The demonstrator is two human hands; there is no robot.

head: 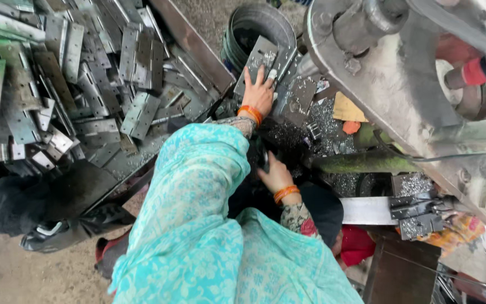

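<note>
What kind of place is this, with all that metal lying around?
Most likely a small metalworking shop: a heap of stamped hinge plates, a heavy press machine, and metal shavings scattered beside the left hand.

We see a dark bench (80,188) heaped with grey hinge plates (85,73); metal chips (327,121) litter the press bed (305,101), plus stamped plates (262,59).
</note>
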